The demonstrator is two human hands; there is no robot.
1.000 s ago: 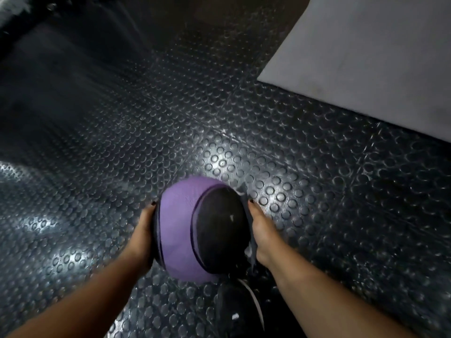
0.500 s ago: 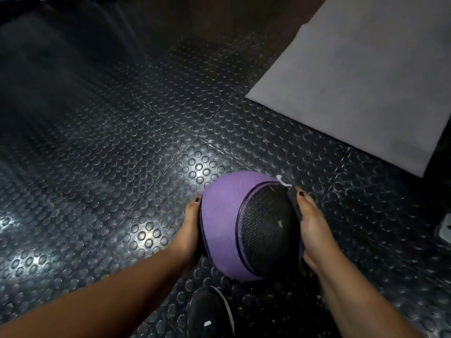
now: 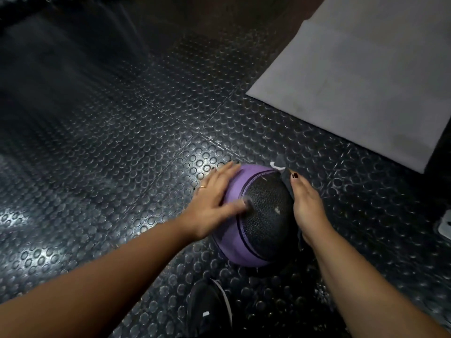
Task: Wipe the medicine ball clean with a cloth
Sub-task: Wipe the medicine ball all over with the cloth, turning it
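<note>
While the medicine ball (image 3: 258,215) sits between them, my left hand (image 3: 214,203) lies spread flat on its purple side; my right hand (image 3: 307,208), fingers straight, presses the cloth (image 3: 285,178) against it.

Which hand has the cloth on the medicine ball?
The right hand: it presses the dark cloth against the black side of the medicine ball. The left hand rests bare, mostly on the purple side.

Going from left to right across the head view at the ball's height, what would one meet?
left hand → medicine ball → cloth → right hand → white object at the right edge
</note>
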